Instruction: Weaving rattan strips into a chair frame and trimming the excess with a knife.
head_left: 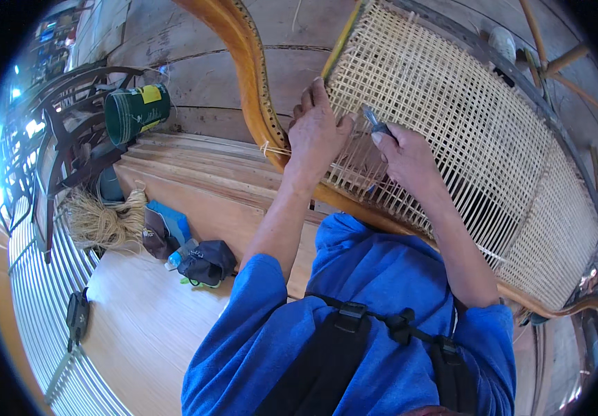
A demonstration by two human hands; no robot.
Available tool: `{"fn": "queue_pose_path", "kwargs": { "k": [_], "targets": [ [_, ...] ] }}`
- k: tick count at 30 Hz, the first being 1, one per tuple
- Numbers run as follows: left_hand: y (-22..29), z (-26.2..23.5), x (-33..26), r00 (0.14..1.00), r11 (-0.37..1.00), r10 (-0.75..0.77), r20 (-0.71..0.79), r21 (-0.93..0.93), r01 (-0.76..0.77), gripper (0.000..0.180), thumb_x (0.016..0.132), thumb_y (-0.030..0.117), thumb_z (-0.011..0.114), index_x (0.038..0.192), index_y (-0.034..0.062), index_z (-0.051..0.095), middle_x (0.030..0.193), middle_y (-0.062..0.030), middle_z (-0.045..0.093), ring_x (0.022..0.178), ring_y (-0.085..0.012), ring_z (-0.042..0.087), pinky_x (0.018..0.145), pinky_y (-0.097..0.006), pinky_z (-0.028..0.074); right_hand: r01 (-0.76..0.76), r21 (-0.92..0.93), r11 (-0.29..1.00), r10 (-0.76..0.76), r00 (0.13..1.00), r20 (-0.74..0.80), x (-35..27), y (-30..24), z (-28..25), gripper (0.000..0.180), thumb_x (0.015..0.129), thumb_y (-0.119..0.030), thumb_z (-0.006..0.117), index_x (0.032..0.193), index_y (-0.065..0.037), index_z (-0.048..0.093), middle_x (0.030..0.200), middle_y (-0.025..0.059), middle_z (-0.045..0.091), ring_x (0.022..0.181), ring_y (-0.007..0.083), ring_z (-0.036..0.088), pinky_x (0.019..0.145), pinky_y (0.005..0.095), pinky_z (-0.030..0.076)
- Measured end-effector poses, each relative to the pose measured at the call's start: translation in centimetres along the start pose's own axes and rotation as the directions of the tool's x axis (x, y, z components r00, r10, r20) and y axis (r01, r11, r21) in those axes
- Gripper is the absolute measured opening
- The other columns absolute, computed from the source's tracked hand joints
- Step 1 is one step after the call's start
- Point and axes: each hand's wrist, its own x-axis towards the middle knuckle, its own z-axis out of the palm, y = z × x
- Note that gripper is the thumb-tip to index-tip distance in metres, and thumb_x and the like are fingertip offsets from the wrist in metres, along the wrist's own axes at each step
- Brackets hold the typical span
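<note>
A panel of pale woven cane (424, 90) spans a curved wooden frame (243, 62) with a row of small holes along its edge. My left hand (315, 139) rests at the panel's left edge, fingers stretched out and thumb apart, holding nothing I can see. In my closed right hand (406, 156) is a knife-like tool (375, 121) with a dark handle and grey metal tip; the tip points up and left onto the weave, near my left thumb. Below the hands the weave is looser, with long strands and open gaps.
On the left stand a dark green bucket (129, 114) and stacked dark chair frames (56, 132). A bundle of cane strands (98, 218), a dark bag (207, 263) and a small bottle (182, 254) lie by the wooden boards (195, 166). Wooden poles (566, 59) are at upper right.
</note>
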Motion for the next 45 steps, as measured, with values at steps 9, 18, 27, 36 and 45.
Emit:
{"fn": "queue_pose_path", "kwargs": {
  "k": [9,18,27,36,45],
  "targets": [
    [-1.3,-0.2,0.2,0.999,0.986,0.006,0.031,-0.164,-0.001,0.071,0.081,0.024,0.063,0.133,-0.0084,0.026,0.125,-0.0323,0.042,0.113,-0.0442,0.046,0.093,-0.045,0.041,0.168,0.018,0.986,-0.166,0.982,-0.089,-0.9,0.0,-0.8,0.027,0.090,-0.027,0.054,0.092,-0.001,0.059,0.060,0.0049,0.051,0.054,0.0138,0.049,0.052,0.0300,0.041],
    [-0.1,-0.2,0.2,0.998,0.998,0.044,0.036,-0.039,-0.043,0.069,0.083,0.021,0.060,0.133,-0.0089,0.023,0.125,-0.0302,0.042,0.113,-0.0438,0.045,0.092,-0.045,0.042,0.030,0.198,0.980,-0.019,0.998,-0.058,0.1,-1.0,1.5,0.033,0.090,-0.030,0.052,0.082,0.001,0.056,0.055,0.0127,0.053,0.050,0.0230,0.054,0.053,0.0381,0.044],
    [-0.1,0.3,-0.2,0.999,0.998,0.039,-0.025,0.040,-0.038,0.089,0.075,0.040,0.067,0.134,-0.0081,0.022,0.130,-0.0299,0.037,0.114,-0.0458,0.043,0.092,-0.049,0.042,0.085,0.230,0.969,-0.064,0.993,-0.098,-2.3,2.9,-0.1,0.030,0.092,-0.031,0.052,0.093,-0.001,0.057,0.056,-0.0016,0.045,0.041,0.0059,0.044,0.038,0.0214,0.037],
    [1.2,0.2,0.1,0.998,0.993,-0.070,0.006,0.099,0.069,0.088,0.073,0.036,0.069,0.134,-0.0074,0.024,0.129,-0.0289,0.038,0.113,-0.0442,0.045,0.089,-0.049,0.044,-0.015,0.425,0.905,0.032,0.999,-0.033,-2.3,-0.6,0.7,0.031,0.092,-0.027,0.050,0.079,0.001,0.054,0.054,0.0041,0.048,0.044,0.0125,0.049,0.044,0.0286,0.042],
    [1.2,0.3,-0.9,0.996,0.995,0.022,-0.083,0.098,-0.014,0.085,0.073,0.039,0.068,0.131,-0.0083,0.028,0.127,-0.0263,0.041,0.111,-0.0424,0.047,0.091,-0.049,0.041,-0.051,0.403,0.914,0.068,0.997,-0.028,-3.5,1.6,-0.7,0.030,0.092,-0.026,0.051,0.074,-0.001,0.051,0.057,0.0031,0.048,0.041,0.0100,0.047,0.039,0.0268,0.040]
  ]
}}
